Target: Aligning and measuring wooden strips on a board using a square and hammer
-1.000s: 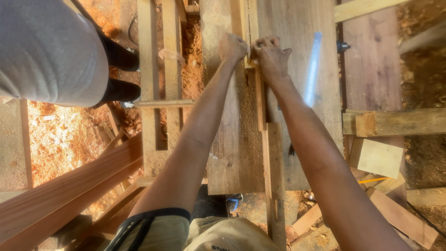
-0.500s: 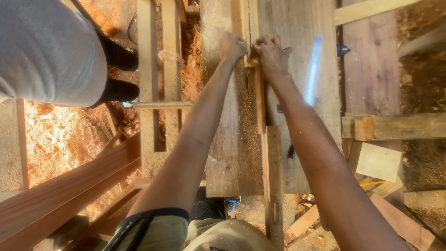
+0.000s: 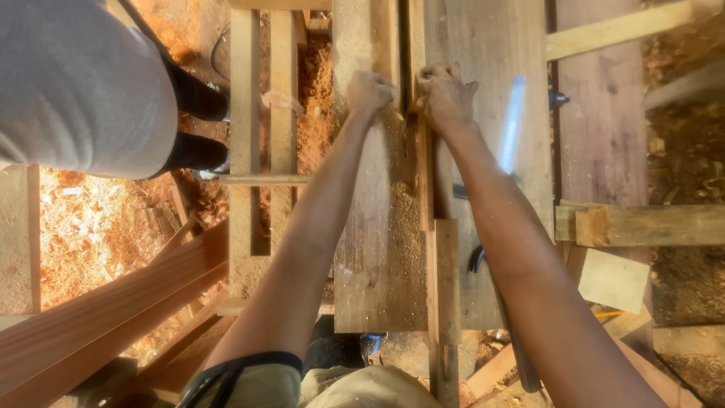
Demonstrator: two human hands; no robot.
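Now both hands at upper centre: left hand (image 3: pixel 368 92) fisted, right hand (image 3: pixel 445 94) clenched on narrow wood strip (image 3: pixel 425 181) along dusty tabletop (image 3: pixel 377 249). Best: press evenly, keep strip straight.

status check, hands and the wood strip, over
Left hand and right hand both clamped on narrow strip, lying on bench. Sawdust beside it. Bystander's legs off left.
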